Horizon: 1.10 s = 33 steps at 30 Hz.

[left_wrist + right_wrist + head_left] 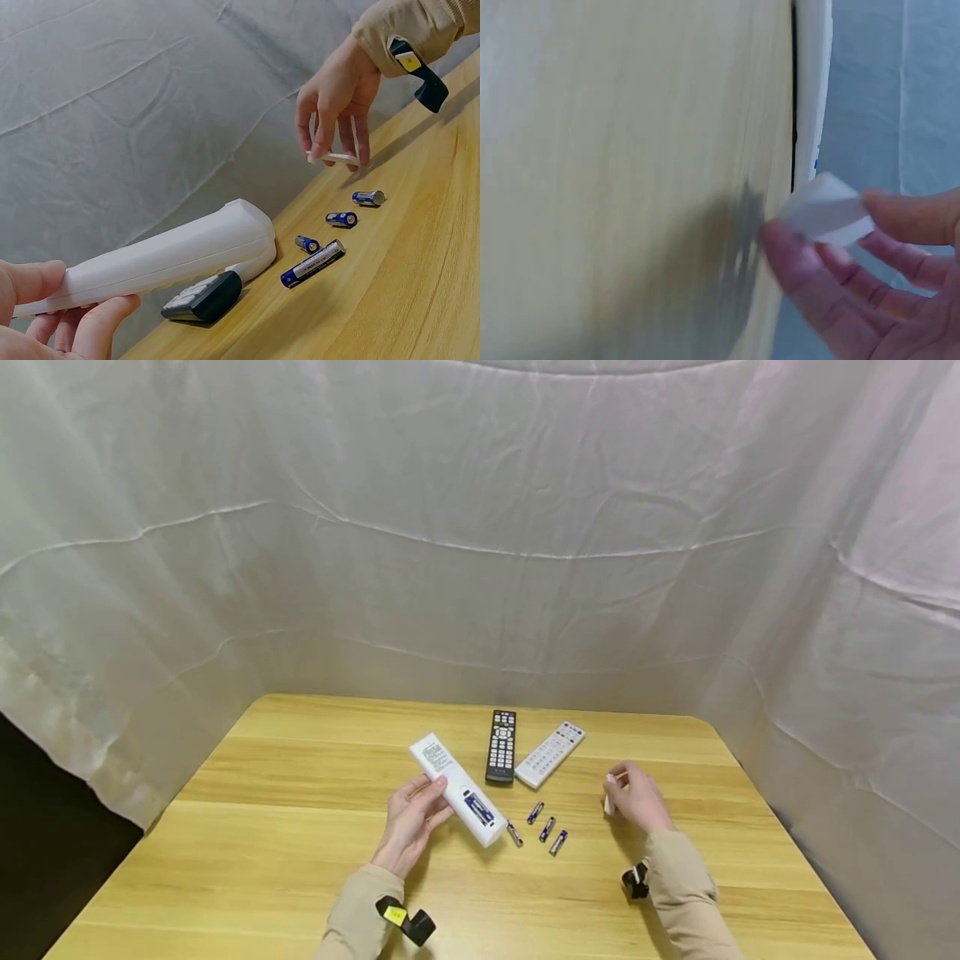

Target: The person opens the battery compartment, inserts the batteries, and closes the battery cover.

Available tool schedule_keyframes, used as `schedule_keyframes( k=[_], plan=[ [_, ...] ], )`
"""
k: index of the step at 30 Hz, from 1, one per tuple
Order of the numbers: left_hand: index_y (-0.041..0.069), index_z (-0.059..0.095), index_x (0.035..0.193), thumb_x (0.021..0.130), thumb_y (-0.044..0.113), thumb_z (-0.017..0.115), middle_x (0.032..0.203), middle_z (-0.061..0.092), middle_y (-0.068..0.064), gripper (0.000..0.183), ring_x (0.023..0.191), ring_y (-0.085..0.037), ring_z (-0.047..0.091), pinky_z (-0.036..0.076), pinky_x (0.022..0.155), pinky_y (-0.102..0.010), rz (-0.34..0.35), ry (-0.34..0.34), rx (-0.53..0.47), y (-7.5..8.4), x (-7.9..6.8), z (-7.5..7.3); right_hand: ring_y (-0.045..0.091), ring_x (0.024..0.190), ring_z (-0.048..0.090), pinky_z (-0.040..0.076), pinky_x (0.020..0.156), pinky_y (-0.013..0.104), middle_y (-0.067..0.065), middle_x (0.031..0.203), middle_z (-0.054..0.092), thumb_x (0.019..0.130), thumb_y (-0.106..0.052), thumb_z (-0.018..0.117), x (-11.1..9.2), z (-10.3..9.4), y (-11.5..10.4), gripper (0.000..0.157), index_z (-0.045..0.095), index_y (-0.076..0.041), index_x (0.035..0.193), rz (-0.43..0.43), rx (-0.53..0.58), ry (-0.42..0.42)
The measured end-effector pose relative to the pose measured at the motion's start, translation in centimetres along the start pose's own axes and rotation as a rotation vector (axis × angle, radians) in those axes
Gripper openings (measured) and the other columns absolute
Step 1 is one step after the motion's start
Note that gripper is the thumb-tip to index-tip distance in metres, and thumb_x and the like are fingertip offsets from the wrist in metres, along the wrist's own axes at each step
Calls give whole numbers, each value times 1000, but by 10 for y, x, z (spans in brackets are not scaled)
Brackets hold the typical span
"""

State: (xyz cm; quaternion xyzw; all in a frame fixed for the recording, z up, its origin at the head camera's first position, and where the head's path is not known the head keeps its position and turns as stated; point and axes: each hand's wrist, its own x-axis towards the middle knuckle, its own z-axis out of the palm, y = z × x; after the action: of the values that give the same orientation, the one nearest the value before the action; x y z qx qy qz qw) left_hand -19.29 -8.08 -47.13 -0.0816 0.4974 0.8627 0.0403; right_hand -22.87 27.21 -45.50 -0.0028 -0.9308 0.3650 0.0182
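My left hand grips a white remote control by its side, its back turned up and its battery compartment uncovered. Blue-and-silver batteries show inside that compartment. Further right, my right hand pinches a small white battery cover between thumb and fingers, above the table. Several loose batteries lie between the hands; one battery is close to the remote's lower end. In the left wrist view the held remote shows from its side, hiding the compartment.
A black remote control and a second white remote control lie buttons up toward the back of the wooden table. A grey curtain hangs behind the table and along its sides.
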Motion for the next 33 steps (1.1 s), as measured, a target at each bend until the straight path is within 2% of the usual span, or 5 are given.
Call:
schedule_keyframes(
  k=[6, 10, 17, 25, 33],
  plan=[
    [-13, 35, 144, 99, 7, 61, 107, 67, -10, 56, 88, -12, 68, 65, 87, -27, -3, 3, -9, -1, 3, -1, 23, 76, 72, 67, 70, 34, 30, 115, 57, 100, -7, 58, -3, 6, -4, 35, 49, 9, 130, 7, 280, 59],
    [-13, 37, 144, 99, 7, 60, 108, 67, -10, 54, 89, -12, 68, 64, 88, -28, -2, 4, -19, -1, 5, 0, 21, 79, 73, 67, 70, 33, 30, 114, 61, 98, -6, 63, -5, 13, -13, 34, 54, 7, 127, -24, 361, 132],
    [-12, 40, 140, 99, 3, 59, 99, 69, -7, 47, 86, -12, 70, 65, 85, -28, -6, 19, -82, -3, 10, 3, 13, 78, 73, 67, 73, 30, 27, 117, 60, 95, -4, 67, -13, 30, -30, 34, 56, 6, 126, -51, 480, 176],
    [-12, 38, 143, 100, 4, 58, 104, 69, -8, 50, 92, -14, 71, 63, 93, -32, -14, -3, -131, -6, 15, 5, 35, 84, 75, 66, 69, 26, 26, 114, 65, 89, 2, 71, -27, 55, -59, 34, 60, 4, 121, -191, 444, 206],
    [-10, 39, 144, 100, 5, 59, 116, 68, -14, 51, 97, -15, 71, 59, 100, -37, -36, -6, -143, -10, 17, 9, 35, 81, 75, 65, 68, 24, 23, 108, 70, 84, 1, 76, -35, 74, -85, 34, 63, 4, 116, -373, 307, 241]
  ],
)
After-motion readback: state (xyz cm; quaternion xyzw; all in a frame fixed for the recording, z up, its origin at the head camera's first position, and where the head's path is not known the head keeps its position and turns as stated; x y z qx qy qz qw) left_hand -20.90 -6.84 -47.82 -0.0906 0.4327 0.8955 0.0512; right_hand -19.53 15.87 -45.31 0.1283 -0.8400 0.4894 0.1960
